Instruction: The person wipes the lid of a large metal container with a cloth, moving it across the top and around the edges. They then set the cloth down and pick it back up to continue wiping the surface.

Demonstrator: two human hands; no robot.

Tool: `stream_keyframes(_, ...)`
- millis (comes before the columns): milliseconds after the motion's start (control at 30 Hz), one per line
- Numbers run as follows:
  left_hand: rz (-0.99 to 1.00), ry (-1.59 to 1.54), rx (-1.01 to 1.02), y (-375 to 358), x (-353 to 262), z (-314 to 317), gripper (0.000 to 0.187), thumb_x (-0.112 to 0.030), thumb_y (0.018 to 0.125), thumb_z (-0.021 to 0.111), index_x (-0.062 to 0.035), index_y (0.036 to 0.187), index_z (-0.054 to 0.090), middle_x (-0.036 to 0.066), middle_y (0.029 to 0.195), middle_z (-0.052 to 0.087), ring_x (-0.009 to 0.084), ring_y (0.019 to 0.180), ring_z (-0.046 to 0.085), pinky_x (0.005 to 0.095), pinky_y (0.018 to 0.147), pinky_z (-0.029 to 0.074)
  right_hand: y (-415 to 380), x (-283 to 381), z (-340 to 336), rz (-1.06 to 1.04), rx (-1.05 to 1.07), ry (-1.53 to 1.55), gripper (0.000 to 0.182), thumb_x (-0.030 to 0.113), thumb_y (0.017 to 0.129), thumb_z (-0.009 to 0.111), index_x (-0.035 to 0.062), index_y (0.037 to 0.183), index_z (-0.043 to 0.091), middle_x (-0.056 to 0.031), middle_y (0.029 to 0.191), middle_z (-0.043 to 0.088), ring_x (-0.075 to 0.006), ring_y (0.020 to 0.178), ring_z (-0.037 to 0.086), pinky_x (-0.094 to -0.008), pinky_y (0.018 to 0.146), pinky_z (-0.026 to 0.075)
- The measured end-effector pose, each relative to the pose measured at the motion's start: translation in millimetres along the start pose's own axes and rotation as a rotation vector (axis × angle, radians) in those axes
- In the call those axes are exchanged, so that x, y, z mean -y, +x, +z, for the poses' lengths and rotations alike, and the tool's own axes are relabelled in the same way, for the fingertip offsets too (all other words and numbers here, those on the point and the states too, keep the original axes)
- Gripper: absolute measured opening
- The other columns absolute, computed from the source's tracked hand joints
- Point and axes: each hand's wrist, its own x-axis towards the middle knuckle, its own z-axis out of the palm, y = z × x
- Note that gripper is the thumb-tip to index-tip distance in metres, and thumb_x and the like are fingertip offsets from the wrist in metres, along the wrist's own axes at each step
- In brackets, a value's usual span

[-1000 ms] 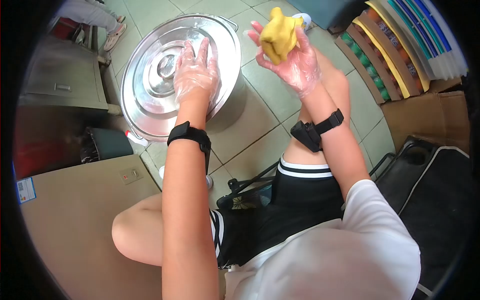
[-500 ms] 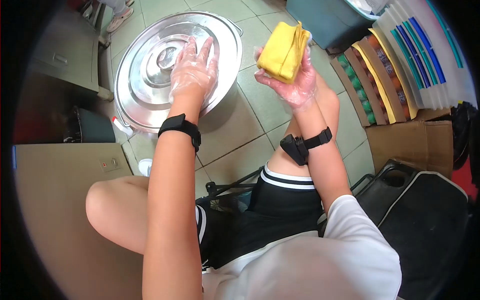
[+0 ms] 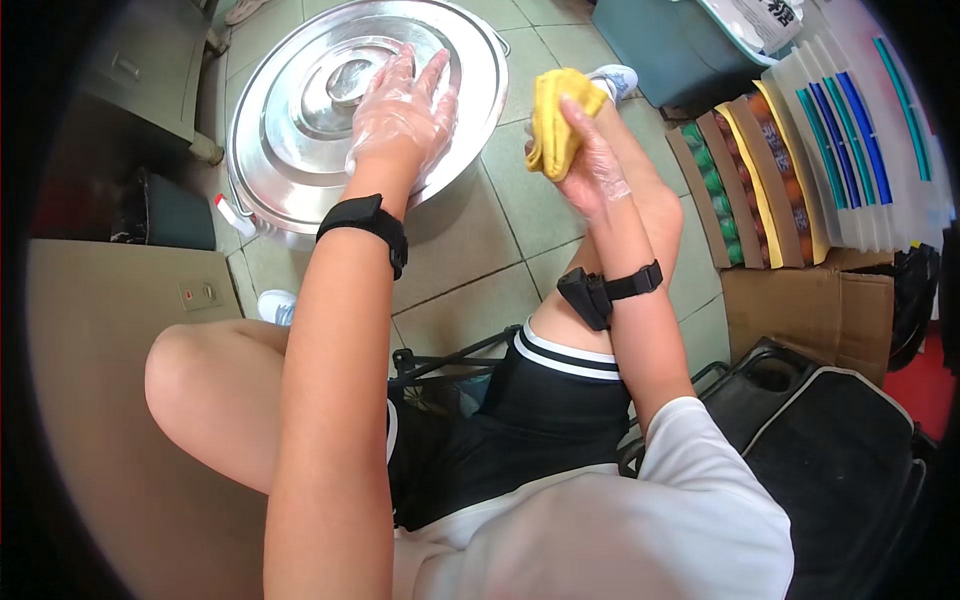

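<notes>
A folded yellow cloth (image 3: pixel 556 122) is gripped in my right hand (image 3: pixel 595 165), thumb over its near side, raised above the floor to the right of the metal lid. My left hand (image 3: pixel 402 115) lies on the round, shiny metal lid (image 3: pixel 300 140) with its fingers spread, right of the centre knob (image 3: pixel 350 82). Both hands wear clear plastic gloves. The lid covers a large round metal pot whose body is mostly hidden beneath it.
At the upper right are a blue-grey bin (image 3: pixel 655 50), clear plastic containers (image 3: pixel 815 120) and cartons of round items (image 3: pixel 715 190) over a cardboard box (image 3: pixel 800 310). A black bag (image 3: pixel 840 450) lies lower right. Grey cabinets (image 3: pixel 120 330) stand left. A red-capped bottle (image 3: pixel 236 216) is beside the pot.
My right hand has turned and the yellow cloth with it, now looser and slightly lower in view. My left hand stays on the lid. The whole view has shifted somewhat.
</notes>
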Motion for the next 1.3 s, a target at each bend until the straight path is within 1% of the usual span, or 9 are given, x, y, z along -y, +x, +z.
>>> stream_keyframes(167,0.025,0.028,-0.027,4,1,5,0.056,-0.043,0.099,0.031,-0.0255,0.151,0.022,0.014,0.155,0.024,0.0277,0.141,0.028,0.0345,0.117,0.02,0,-7,8,0.039,-0.023,-0.15,0.048,0.019,0.085,0.072,0.002,0.124,0.05,-0.0085,0.109,0.062,-0.0204,0.097,0.063,-0.0342,0.084,0.052)
stream_keyframes(467,0.039,0.027,-0.055,2,0,6,0.056,-0.042,0.099,0.028,-0.0229,0.151,0.026,0.014,0.155,0.024,0.0241,0.143,0.024,0.0323,0.118,0.016,4,-14,33,0.063,-0.224,-0.589,0.051,0.032,0.078,0.08,0.0002,0.112,0.06,-0.0064,0.094,0.066,-0.0157,0.079,0.064,-0.0287,0.068,0.053)
stream_keyframes(667,0.027,-0.008,-0.078,4,-1,10,0.054,-0.042,0.098,0.028,-0.0245,0.15,0.028,0.013,0.155,0.024,0.0254,0.143,0.026,0.0323,0.117,0.017,37,-16,16,-0.234,-0.247,-0.645,0.052,0.038,0.079,0.078,-0.0008,0.11,0.061,-0.0063,0.09,0.066,-0.0153,0.076,0.063,-0.0282,0.06,0.054)
stream_keyframes(900,0.003,-0.038,-0.101,4,1,14,0.055,-0.043,0.097,0.031,-0.0259,0.149,0.031,0.013,0.155,0.025,0.0252,0.142,0.026,0.0324,0.117,0.017,2,-21,12,0.058,-0.256,-0.919,0.05,0.034,0.075,0.082,-0.0006,0.106,0.064,-0.0067,0.092,0.066,-0.0137,0.075,0.063,-0.0279,0.064,0.051)
stream_keyframes(1033,0.01,-0.026,-0.067,6,-2,8,0.055,-0.043,0.098,0.031,-0.0252,0.15,0.027,0.013,0.156,0.022,0.0251,0.143,0.025,0.0329,0.118,0.017,20,-31,0,-0.042,-0.266,-0.771,0.046,0.033,0.079,0.079,-0.0001,0.107,0.064,-0.0066,0.094,0.066,-0.0132,0.079,0.062,-0.0281,0.069,0.05)
stream_keyframes(1133,-0.006,-0.001,-0.014,4,-4,5,0.056,-0.044,0.099,0.028,-0.0249,0.152,0.021,0.014,0.156,0.02,0.0247,0.143,0.024,0.0333,0.118,0.016,27,-18,5,-0.134,-0.382,-0.531,0.05,0.033,0.085,0.074,0.0011,0.12,0.057,-0.0048,0.103,0.064,-0.0142,0.09,0.062,-0.0299,0.076,0.051)
stream_keyframes(1167,-0.001,-0.019,-0.021,3,-4,5,0.056,-0.044,0.099,0.028,-0.025,0.152,0.021,0.014,0.156,0.02,0.0245,0.143,0.023,0.0332,0.118,0.016,26,-17,5,-0.129,-0.379,-0.533,0.05,0.033,0.085,0.074,0.0011,0.12,0.057,-0.0048,0.103,0.064,-0.0142,0.09,0.062,-0.0299,0.076,0.051)
stream_keyframes(1233,-0.004,-0.018,-0.035,4,-3,5,0.056,-0.044,0.099,0.027,-0.025,0.152,0.022,0.013,0.156,0.02,0.024,0.143,0.023,0.033,0.118,0.016,24,-16,4,-0.155,-0.318,-0.208,0.054,0.034,0.086,0.073,0.0017,0.124,0.053,-0.0052,0.111,0.063,-0.0154,0.099,0.06,-0.0287,0.083,0.05)
stream_keyframes(1300,0.0,-0.003,-0.042,3,-3,6,0.056,-0.044,0.099,0.027,-0.0251,0.152,0.022,0.013,0.156,0.021,0.0241,0.143,0.023,0.033,0.118,0.016,18,-16,5,-0.11,-0.24,-0.179,0.057,0.034,0.086,0.073,0.002,0.128,0.05,-0.0056,0.116,0.061,-0.0162,0.106,0.058,-0.0285,0.089,0.048)
